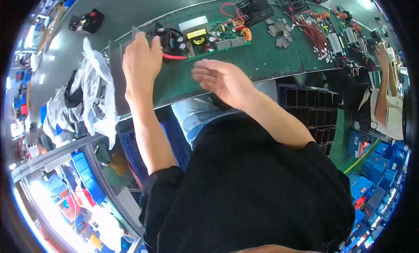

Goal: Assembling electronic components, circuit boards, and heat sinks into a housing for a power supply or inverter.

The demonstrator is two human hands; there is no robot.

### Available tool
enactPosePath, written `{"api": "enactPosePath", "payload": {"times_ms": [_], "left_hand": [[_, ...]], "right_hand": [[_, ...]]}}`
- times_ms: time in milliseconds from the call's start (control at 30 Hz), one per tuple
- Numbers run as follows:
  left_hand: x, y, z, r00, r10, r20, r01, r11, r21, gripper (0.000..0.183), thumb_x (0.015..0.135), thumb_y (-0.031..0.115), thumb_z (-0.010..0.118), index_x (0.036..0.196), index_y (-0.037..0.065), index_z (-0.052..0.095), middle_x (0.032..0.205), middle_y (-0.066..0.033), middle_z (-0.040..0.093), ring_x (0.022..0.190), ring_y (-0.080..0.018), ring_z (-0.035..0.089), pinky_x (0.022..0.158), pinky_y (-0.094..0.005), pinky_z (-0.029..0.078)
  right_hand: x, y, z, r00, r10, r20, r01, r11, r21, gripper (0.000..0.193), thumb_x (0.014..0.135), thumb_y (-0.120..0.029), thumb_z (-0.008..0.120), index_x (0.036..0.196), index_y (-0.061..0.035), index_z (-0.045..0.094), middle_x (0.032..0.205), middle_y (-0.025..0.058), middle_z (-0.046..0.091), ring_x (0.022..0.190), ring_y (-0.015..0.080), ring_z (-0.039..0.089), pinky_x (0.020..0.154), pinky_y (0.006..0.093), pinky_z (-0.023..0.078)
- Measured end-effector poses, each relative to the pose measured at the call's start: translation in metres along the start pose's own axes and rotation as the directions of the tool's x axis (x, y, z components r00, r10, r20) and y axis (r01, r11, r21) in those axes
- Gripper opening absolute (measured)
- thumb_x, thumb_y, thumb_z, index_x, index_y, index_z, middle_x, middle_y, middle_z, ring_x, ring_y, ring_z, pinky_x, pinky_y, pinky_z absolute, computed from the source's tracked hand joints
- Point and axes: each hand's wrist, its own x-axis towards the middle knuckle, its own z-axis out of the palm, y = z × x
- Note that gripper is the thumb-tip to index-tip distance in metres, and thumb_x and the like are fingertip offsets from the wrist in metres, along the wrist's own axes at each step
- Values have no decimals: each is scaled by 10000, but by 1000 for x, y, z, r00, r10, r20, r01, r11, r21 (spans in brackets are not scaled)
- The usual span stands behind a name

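A green circuit board (218, 46) lies on the bench in front of me, carrying capacitors, a yellow-wrapped transformer (197, 36), a copper coil (247, 34) and a pale metal block. A thick red wire (174, 57) shows at its left end. My left hand (143, 56) is at that end, beside a black part with dark cables, its fingers curled over something they hide. A thin grey edge stands up by its fingertips. My right hand (227, 80) hovers near the bench's front edge, below the board, fingers apart and nothing in it.
Black housing panels (254, 9) lie along the far edge, with a pile of grey pads (280, 31) and bundled red wires (309, 32) to the right. A clear plastic bag (98, 89) hangs at the left. Another person's hand (382, 58) is at the far right.
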Motion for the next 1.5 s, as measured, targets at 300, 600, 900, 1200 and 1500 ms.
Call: {"api": "enactPosePath", "payload": {"times_ms": [300, 600, 900, 1200, 1500], "left_hand": [[18, 20, -5, 994, -106, -13, 106, 994, 37, 438, 815, 379, 693, 1081, 33, 725, 1077, -256, 708, 1036, -455, 665, 915, -493, 524], [-63, 32, -12, 1000, -22, 12, 25, 916, -400, 377, 890, 243, 642, 1121, -50, 697, 1004, -217, 746, 901, -344, 732, 838, -398, 559], [-79, -76, -15, 978, -100, -185, 69, 984, -165, 376, 910, 300, 671, 1095, -27, 661, 1000, -191, 711, 943, -360, 681, 853, -445, 517], [-64, -96, -17, 949, -265, -173, 301, 925, 233, 382, 904, 325, 653, 958, -53, 653, 980, -264, 686, 906, -428, 685, 793, -529, 531], [-58, -71, -15, 835, -94, 542, 325, 879, -349, 366, 825, 203, 630, 926, -149, 607, 797, -233, 710, 600, -347, 713, 621, -379, 580]], "right_hand": [[-11, 33, 12, 991, 134, 26, -135, 991, 25, 535, 1005, -360, 590, 1301, 79, 516, 1275, 207, 604, 1113, 263, 627, 910, 348, 521], [-31, 41, 0, 999, 38, 8, -37, 887, 461, 706, 980, -421, 656, 1348, 136, 426, 1291, 231, 557, 1155, 288, 617, 1006, 383, 534], [-9, 16, -15, 962, -193, -192, 227, 958, 175, 282, 968, -100, 635, 1127, 118, 554, 1074, 179, 630, 966, 249, 669, 856, 307, 592], [-51, 9, -39, 777, -320, -542, 490, 848, 201, 795, 906, -426, 765, 1330, 138, 398, 1137, 188, 522, 1029, 282, 611, 900, 365, 566], [-17, -36, -18, 769, -381, -513, 441, 898, -6, 390, 918, -211, 694, 1183, 19, 523, 1172, 169, 550, 1108, 331, 602, 1037, 487, 538]]}}
